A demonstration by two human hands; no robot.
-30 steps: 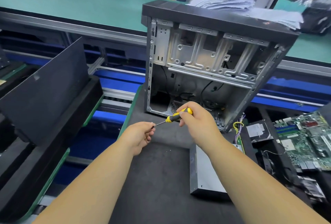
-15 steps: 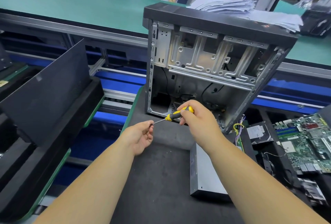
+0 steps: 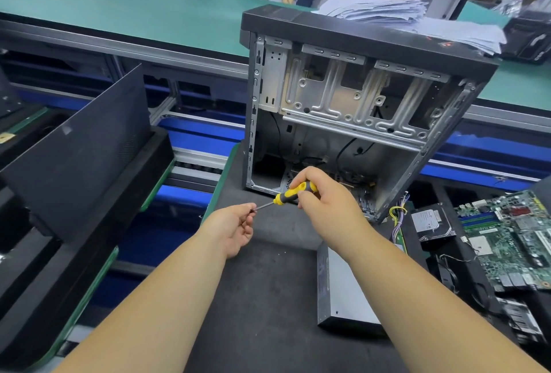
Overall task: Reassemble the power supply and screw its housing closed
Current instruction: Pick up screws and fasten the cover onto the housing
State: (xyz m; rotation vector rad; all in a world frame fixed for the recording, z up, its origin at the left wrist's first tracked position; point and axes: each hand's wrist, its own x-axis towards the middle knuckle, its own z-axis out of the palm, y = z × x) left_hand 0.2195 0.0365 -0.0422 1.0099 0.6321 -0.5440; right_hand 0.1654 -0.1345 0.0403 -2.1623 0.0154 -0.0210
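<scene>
Right hand (image 3: 325, 202) is wrapped around the yellow-and-black handle of the screwdriver (image 3: 290, 193), shaft pointing across to the left hand (image 3: 235, 228). The left fingers are curled and pinched together at the tip of the shaft. It looks like a screw being seated there, though it's too small to be sure.

The power supply (image 3: 340, 292), a grey metal box, lies flat on the mat just below the right wrist, partly hidden by the forearm. Expect it to be rigid, fairly heavy for its bulk, and smooth-sided; best taken by the long edges with the whole hand, not by the bundle of wires (image 3: 398, 217) trailing out beyond it.

Just past both hands stands the open computer case (image 3: 357, 98), bare metal inside. Everything rests on a dark mat (image 3: 262, 298), likely grippy enough to stop the box sliding. To the right of the right arm lie a circuit board (image 3: 512, 241) and a hard drive (image 3: 429, 223). Far beyond, a green bench (image 3: 119, 2) and a stack of papers (image 3: 387, 11).
</scene>
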